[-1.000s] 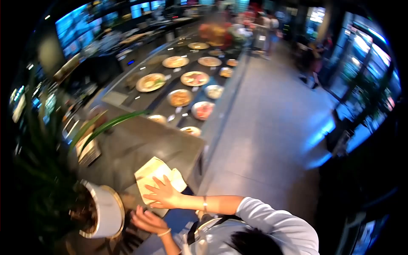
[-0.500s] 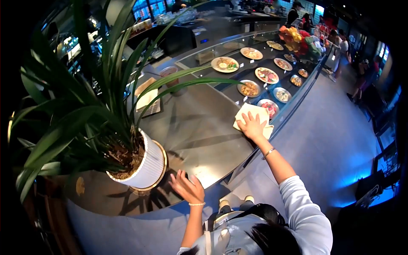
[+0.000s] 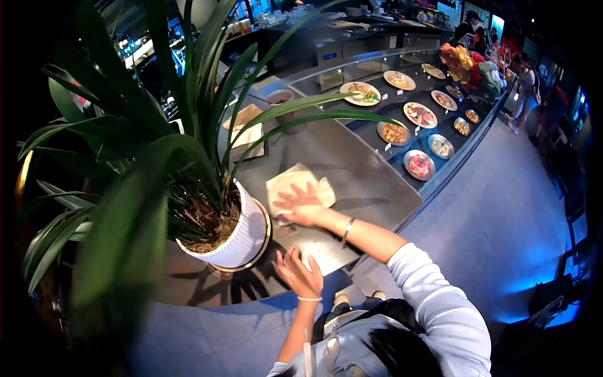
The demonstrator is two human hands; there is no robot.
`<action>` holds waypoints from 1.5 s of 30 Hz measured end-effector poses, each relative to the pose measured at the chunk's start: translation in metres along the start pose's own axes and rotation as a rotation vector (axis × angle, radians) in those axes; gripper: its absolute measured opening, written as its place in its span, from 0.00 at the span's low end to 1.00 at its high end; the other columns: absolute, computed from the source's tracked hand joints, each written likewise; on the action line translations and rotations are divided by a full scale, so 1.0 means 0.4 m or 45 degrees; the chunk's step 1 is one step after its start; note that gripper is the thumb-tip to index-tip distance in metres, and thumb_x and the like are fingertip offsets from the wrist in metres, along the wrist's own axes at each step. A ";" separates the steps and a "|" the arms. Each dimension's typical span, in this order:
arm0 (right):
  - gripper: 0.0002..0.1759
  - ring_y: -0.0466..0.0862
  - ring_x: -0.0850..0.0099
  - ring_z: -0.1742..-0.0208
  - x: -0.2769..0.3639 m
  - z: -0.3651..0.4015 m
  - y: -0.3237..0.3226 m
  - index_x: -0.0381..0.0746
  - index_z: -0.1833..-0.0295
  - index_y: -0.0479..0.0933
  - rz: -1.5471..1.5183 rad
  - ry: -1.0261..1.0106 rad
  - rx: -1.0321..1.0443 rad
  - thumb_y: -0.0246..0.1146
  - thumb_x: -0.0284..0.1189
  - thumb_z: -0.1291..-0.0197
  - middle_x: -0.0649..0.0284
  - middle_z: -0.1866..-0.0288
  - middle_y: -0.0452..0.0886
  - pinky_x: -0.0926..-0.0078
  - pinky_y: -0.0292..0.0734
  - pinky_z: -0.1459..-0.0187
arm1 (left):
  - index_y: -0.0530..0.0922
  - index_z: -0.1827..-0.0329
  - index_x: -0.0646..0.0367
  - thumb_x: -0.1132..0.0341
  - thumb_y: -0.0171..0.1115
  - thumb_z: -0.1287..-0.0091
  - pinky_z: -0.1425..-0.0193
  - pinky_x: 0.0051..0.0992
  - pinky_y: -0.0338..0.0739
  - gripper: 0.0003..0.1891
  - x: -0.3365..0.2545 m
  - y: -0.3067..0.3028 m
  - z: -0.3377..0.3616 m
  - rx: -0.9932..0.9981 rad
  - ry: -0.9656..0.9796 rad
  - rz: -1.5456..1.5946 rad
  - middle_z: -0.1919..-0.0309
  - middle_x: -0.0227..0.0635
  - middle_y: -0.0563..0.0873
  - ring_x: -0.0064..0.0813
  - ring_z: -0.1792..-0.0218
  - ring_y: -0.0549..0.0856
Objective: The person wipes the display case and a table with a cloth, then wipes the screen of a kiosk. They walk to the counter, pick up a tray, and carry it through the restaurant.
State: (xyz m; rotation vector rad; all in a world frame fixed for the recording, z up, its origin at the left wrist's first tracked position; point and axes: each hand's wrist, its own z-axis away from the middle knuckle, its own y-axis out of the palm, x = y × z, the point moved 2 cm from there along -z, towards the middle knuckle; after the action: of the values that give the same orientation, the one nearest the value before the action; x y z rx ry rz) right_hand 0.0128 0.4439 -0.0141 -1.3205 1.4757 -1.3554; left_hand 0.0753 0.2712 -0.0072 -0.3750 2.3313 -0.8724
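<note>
My right hand (image 3: 300, 204), slightly blurred, lies with fingers spread flat over a folded beige cloth (image 3: 309, 177). The cloth rests on the dark, shiny countertop (image 3: 358, 169), and the hand presses on it from above. Close to the counter's front edge, my left hand (image 3: 298, 271) is open with nothing in it, its fingertips at the surface beside a bright reflection. Left of both hands stands a white ribbed pot (image 3: 242, 235) with a gold rim at its base. A long-leaved green plant (image 3: 151, 144) grows from it and overhangs the counter.
Behind the cloth are a stack of napkins (image 3: 248, 129) and a cup with a dark drink (image 3: 281, 100). Rightward, a glass-topped display (image 3: 408, 94) holds several plates of food, with colourful plush-like items (image 3: 468, 63) beyond. People (image 3: 522, 94) stand farther off.
My right hand has slid the cloth left and nearer, from the display's edge to beside the pot. The view has shifted, and my left hand stays at the front edge.
</note>
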 end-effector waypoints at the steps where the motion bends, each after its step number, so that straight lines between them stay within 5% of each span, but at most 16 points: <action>1: 0.26 0.50 0.56 0.35 -0.050 -0.012 0.017 0.63 0.42 0.61 0.031 0.039 -0.096 0.45 0.52 0.48 0.72 0.36 0.56 0.37 0.41 0.45 | 0.67 0.57 0.65 0.66 0.48 0.45 0.40 0.48 0.47 0.14 -0.001 0.000 -0.002 -0.013 0.012 0.001 0.57 0.43 0.70 0.49 0.46 0.62; 5: 0.22 0.57 0.57 0.39 -0.276 -0.011 -0.040 0.59 0.47 0.67 0.087 0.487 -0.216 0.45 0.50 0.48 0.68 0.40 0.62 0.36 0.45 0.47 | 0.68 0.58 0.64 0.64 0.48 0.45 0.40 0.49 0.46 0.15 -0.008 -0.004 -0.007 -0.012 0.055 -0.065 0.56 0.42 0.71 0.48 0.46 0.62; 7: 0.20 0.62 0.61 0.43 -0.364 -0.015 -0.071 0.56 0.53 0.72 0.162 0.644 -0.494 0.51 0.49 0.51 0.67 0.45 0.67 0.39 0.53 0.50 | 0.68 0.58 0.64 0.64 0.47 0.45 0.40 0.49 0.46 0.15 -0.006 0.000 -0.004 -0.013 0.059 -0.076 0.56 0.42 0.71 0.48 0.45 0.61; 9: 0.15 0.69 0.64 0.52 -0.416 -0.001 -0.137 0.54 0.61 0.76 0.264 0.397 -0.743 0.55 0.48 0.54 0.67 0.58 0.74 0.51 0.62 0.58 | 0.68 0.58 0.63 0.63 0.47 0.45 0.40 0.48 0.45 0.16 -0.004 0.004 -0.002 0.000 0.051 -0.109 0.55 0.41 0.71 0.47 0.45 0.61; 11: 0.10 0.76 0.70 0.73 -0.427 0.016 -0.210 0.49 0.72 0.73 0.503 0.222 -0.701 0.55 0.43 0.52 0.68 0.81 0.75 0.69 0.64 0.69 | 0.68 0.57 0.62 0.62 0.46 0.44 0.40 0.47 0.45 0.16 -0.007 0.002 -0.004 0.010 0.062 -0.101 0.55 0.40 0.71 0.46 0.44 0.61; 15: 0.07 0.76 0.71 0.80 -0.355 0.080 -0.251 0.45 0.69 0.70 0.699 -0.146 -0.574 0.52 0.34 0.55 0.68 0.82 0.74 0.71 0.66 0.77 | 0.68 0.57 0.62 0.61 0.45 0.44 0.40 0.46 0.46 0.15 -0.013 0.002 -0.007 0.015 0.074 -0.140 0.55 0.40 0.71 0.45 0.44 0.61; 19: 0.12 0.76 0.68 0.83 -0.233 0.225 -0.210 0.41 0.68 0.71 0.412 -0.167 -0.442 0.54 0.37 0.56 0.63 0.81 0.74 0.69 0.68 0.77 | 0.70 0.59 0.64 0.63 0.49 0.47 0.40 0.47 0.48 0.16 -0.010 0.004 -0.006 0.001 0.085 -0.153 0.56 0.40 0.70 0.47 0.45 0.62; 22: 0.18 0.74 0.64 0.78 -0.196 0.307 -0.188 0.39 0.77 0.73 0.180 0.050 -0.079 0.54 0.44 0.52 0.61 0.80 0.72 0.68 0.68 0.75 | 0.69 0.59 0.64 0.61 0.46 0.43 0.39 0.44 0.47 0.16 -0.016 0.004 -0.006 0.017 0.068 -0.168 0.55 0.40 0.70 0.44 0.44 0.61; 25: 0.17 0.73 0.65 0.73 -0.213 0.324 -0.207 0.39 0.78 0.73 0.196 -0.064 -0.500 0.55 0.43 0.53 0.61 0.79 0.72 0.70 0.67 0.69 | 0.70 0.59 0.64 0.61 0.45 0.43 0.40 0.43 0.48 0.16 -0.014 0.008 -0.006 0.011 0.059 -0.161 0.55 0.40 0.70 0.43 0.44 0.61; 29: 0.17 0.69 0.64 0.54 -0.295 0.278 -0.176 0.44 0.60 0.73 0.037 0.256 -0.515 0.56 0.41 0.54 0.61 0.60 0.72 0.65 0.61 0.56 | 0.70 0.59 0.65 0.61 0.45 0.43 0.40 0.43 0.49 0.16 -0.018 0.006 -0.006 -0.017 0.054 -0.123 0.56 0.40 0.70 0.44 0.44 0.61; 34: 0.12 0.71 0.60 0.56 -0.371 0.225 -0.146 0.41 0.63 0.75 -0.385 0.298 -0.074 0.56 0.36 0.52 0.57 0.66 0.76 0.61 0.62 0.54 | 0.70 0.59 0.65 0.62 0.47 0.43 0.41 0.43 0.50 0.15 -0.015 0.009 -0.002 -0.028 0.019 -0.108 0.55 0.40 0.70 0.45 0.45 0.61; 37: 0.10 0.73 0.59 0.60 -0.428 0.181 -0.165 0.40 0.66 0.75 -0.504 0.418 -0.364 0.55 0.34 0.52 0.56 0.68 0.76 0.61 0.65 0.58 | 0.70 0.60 0.64 0.63 0.47 0.44 0.42 0.43 0.51 0.14 -0.014 0.006 -0.004 -0.012 0.023 -0.097 0.56 0.40 0.71 0.46 0.46 0.62; 41: 0.08 0.72 0.62 0.59 -0.459 0.150 -0.232 0.41 0.70 0.74 0.009 0.522 -0.864 0.56 0.33 0.54 0.60 0.66 0.75 0.56 0.63 0.63 | 0.70 0.61 0.63 0.64 0.47 0.44 0.42 0.42 0.51 0.13 -0.010 0.013 -0.002 -0.028 0.017 -0.111 0.56 0.39 0.71 0.46 0.46 0.62; 42: 0.08 0.70 0.63 0.56 -0.470 0.144 -0.213 0.42 0.68 0.74 0.137 0.519 -0.720 0.55 0.34 0.52 0.60 0.63 0.74 0.53 0.62 0.60 | 0.70 0.61 0.63 0.64 0.48 0.44 0.42 0.42 0.52 0.13 -0.013 0.010 -0.003 -0.025 0.024 -0.117 0.56 0.39 0.71 0.46 0.46 0.62; 45: 0.08 0.70 0.62 0.55 -0.443 0.138 -0.159 0.41 0.67 0.74 0.484 0.420 -1.006 0.54 0.32 0.52 0.59 0.64 0.74 0.50 0.61 0.58 | 0.70 0.61 0.63 0.64 0.48 0.44 0.42 0.42 0.52 0.13 -0.016 0.009 -0.004 -0.021 0.002 -0.128 0.56 0.39 0.71 0.46 0.46 0.62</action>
State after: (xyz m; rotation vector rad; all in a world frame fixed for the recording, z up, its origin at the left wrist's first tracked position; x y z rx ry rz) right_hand 0.1160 0.6082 0.0156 -1.1801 2.5040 -0.7732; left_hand 0.0790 0.2776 -0.0057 -0.5027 2.3393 -0.9021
